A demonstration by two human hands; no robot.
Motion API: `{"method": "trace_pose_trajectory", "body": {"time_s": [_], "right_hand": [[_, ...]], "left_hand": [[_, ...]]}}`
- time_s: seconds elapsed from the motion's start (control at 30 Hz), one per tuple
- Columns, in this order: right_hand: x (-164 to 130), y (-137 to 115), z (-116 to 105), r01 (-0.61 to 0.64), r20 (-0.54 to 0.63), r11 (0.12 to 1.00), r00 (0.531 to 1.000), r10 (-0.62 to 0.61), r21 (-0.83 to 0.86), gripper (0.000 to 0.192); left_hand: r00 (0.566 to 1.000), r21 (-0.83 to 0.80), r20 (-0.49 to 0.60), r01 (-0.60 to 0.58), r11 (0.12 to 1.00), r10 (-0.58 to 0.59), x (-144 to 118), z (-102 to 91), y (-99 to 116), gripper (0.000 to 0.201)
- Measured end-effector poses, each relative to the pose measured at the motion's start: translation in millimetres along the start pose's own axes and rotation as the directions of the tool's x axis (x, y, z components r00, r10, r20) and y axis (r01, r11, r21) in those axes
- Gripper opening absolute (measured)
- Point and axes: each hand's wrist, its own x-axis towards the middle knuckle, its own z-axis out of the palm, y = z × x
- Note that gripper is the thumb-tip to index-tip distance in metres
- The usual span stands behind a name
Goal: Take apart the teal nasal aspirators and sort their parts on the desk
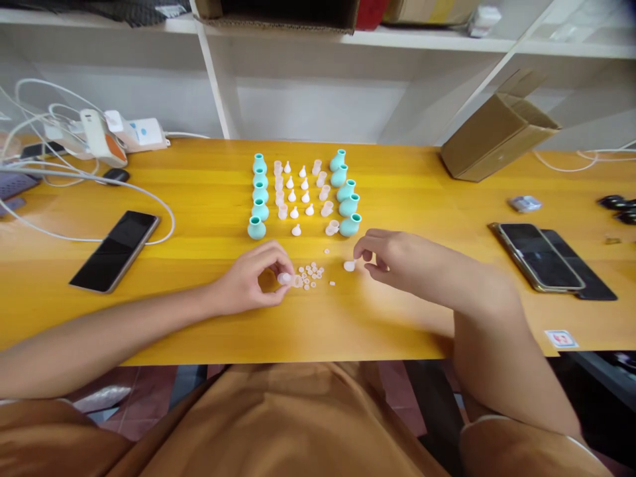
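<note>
My left hand (pixel 261 278) pinches a small translucent cup (pixel 296 281) between thumb and fingertips, low over the wooden table. Beside it lies a cluster of tiny translucent rings (pixel 312 270). My right hand (pixel 387 258) is curled, its fingertips at a small white pointed cap (pixel 349 265); the fingers partly hide the contact. Beyond the hands stand two columns of turquoise vase-shaped bottles, one on the left (pixel 256 228) and one on the right (pixel 350 225). Between them are rows of translucent cups (pixel 326 209) and white pointed caps (pixel 296 230).
A phone (pixel 114 252) and tangled white cables with chargers (pixel 142 134) lie at left. On the right are two stacked phones (pixel 539 257), a small wrapped packet (pixel 525 203) and an open cardboard box (pixel 499 136). White shelving (pixel 318 109) rises behind the table (pixel 209 192).
</note>
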Motion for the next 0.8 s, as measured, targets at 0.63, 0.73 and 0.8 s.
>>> {"method": "trace_pose_trajectory", "body": {"time_s": [0.63, 0.73, 0.8], "right_hand": [[22.8, -3.6, 21.5, -0.068, 0.174, 0.996, 0.982, 0.078, -0.066, 0.011], [22.2, -9.4, 21.7, -0.094, 0.205, 0.992, 0.973, 0.111, -0.089, 0.011], [22.2, -14.8, 22.5, -0.091, 0.221, 0.99, 0.969, 0.113, -0.109, 0.013]], "left_hand": [[1.0, 0.004, 0.004, 0.006, 1.0, -0.006, 0.7, 0.8, 0.5, 0.012], [1.0, 0.01, 0.001, 0.002, 1.0, -0.002, 0.7, 0.7, 0.1, 0.016], [1.0, 0.009, -0.003, 0.001, 1.0, -0.001, 0.2, 0.5, -0.7, 0.017]]}}
